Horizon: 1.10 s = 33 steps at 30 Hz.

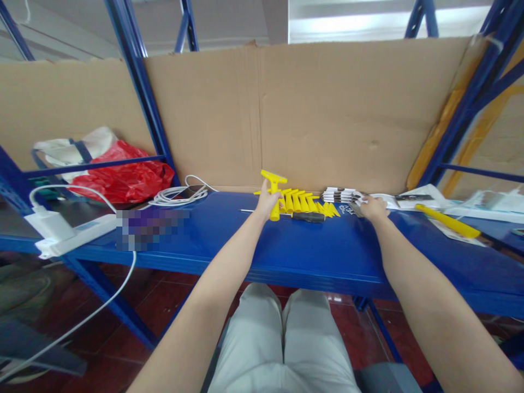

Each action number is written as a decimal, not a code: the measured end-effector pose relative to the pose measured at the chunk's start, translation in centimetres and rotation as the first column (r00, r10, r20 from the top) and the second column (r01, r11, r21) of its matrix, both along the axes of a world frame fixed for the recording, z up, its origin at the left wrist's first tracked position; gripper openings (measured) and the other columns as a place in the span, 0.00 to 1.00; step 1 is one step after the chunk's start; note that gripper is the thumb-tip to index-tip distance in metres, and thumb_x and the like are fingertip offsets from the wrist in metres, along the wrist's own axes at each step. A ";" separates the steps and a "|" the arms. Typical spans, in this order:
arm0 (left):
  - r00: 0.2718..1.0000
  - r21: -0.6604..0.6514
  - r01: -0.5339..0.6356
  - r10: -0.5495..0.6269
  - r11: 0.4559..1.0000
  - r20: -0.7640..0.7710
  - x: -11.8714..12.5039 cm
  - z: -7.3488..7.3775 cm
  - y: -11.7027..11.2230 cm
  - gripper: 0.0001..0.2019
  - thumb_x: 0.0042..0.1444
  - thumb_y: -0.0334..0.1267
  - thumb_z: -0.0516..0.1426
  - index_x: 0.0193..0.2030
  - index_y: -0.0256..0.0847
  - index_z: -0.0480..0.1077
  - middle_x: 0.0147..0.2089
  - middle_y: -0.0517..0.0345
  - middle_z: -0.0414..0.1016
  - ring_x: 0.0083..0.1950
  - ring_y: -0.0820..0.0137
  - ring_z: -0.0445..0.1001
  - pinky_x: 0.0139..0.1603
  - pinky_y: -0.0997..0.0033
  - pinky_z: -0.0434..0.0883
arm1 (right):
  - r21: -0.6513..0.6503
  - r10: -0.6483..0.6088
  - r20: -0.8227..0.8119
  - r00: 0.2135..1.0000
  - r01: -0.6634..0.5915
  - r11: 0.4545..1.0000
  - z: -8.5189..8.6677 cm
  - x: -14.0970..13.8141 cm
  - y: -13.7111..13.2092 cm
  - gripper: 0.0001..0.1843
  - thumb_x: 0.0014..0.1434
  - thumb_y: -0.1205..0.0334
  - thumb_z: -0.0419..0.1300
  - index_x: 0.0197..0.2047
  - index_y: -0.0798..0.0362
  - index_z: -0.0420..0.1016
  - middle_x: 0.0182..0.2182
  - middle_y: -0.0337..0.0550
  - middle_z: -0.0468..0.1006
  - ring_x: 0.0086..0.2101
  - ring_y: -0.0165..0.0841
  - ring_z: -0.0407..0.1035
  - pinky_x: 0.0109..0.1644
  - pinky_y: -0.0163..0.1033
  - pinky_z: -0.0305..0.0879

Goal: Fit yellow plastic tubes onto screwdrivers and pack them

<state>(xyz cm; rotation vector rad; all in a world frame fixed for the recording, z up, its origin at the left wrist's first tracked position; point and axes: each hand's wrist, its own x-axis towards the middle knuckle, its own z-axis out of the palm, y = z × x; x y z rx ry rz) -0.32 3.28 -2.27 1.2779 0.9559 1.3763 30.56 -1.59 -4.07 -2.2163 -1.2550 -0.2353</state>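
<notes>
My left hand is closed around the handle of a yellow T-shaped scraper, held upright with its wide head at the top. Behind and right of it, a row of similar yellow handles lies on the blue shelf. A screwdriver with a dark handle rests in front of that row. My right hand reaches down at the right, its fingers drawn together over small shiny metal pieces; what they pinch is hidden. Nearby are small yellow wedge pieces, tiny screws and stacked white-and-dark packets.
A yellow-handled long tool lies at the right, near white papers or bags. At left are a coiled white cable, a red plastic bag and a power strip. Cardboard stands behind the shelf.
</notes>
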 end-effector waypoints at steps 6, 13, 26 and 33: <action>0.996 -0.052 0.086 -0.085 0.995 0.023 0.1 0.8 -1.2 0.44 0.45 0.27 0.53 0.72 0.48 0.47 0.23 0.69 0.66 0.14 0.76 0.61 0.19 0.76 0.63 | 0.031 0.230 0.071 0.971 -0.233 0.972 2.8 -3.0 -0.2 0.17 0.62 0.66 0.50 0.45 0.59 0.79 0.44 0.59 0.78 0.49 0.45 0.71 0.52 0.44 0.66; 0.972 -0.074 0.214 -0.205 0.974 0.114 -0.1 1.0 -1.1 0.36 0.46 0.32 0.53 0.65 0.47 0.55 0.15 0.72 0.57 0.13 0.73 0.59 0.18 0.75 0.60 | -0.136 0.734 0.156 0.661 -0.721 0.679 3.0 -8.9 -0.8 0.12 0.61 0.62 0.55 0.36 0.56 0.79 0.34 0.47 0.81 0.35 0.36 0.74 0.41 0.37 0.67; 0.953 -0.245 0.298 -0.271 0.923 0.136 -0.4 1.4 -0.8 0.10 0.40 0.30 0.52 0.32 0.40 0.64 0.13 0.64 0.59 0.14 0.72 0.59 0.18 0.73 0.62 | -0.358 0.777 0.279 0.564 -0.690 0.629 1.8 -10.4 -0.4 0.16 0.57 0.56 0.64 0.47 0.54 0.80 0.46 0.51 0.80 0.47 0.43 0.73 0.53 0.43 0.67; 0.943 -0.266 0.324 -0.287 0.908 0.169 -0.5 1.0 -0.2 0.05 0.40 0.30 0.52 0.27 0.40 0.65 0.12 0.63 0.58 0.13 0.73 0.58 0.17 0.72 0.62 | -0.413 0.720 0.340 0.604 -0.592 0.692 1.7 -11.5 -0.9 0.21 0.56 0.57 0.65 0.52 0.54 0.79 0.45 0.52 0.79 0.48 0.43 0.72 0.52 0.43 0.66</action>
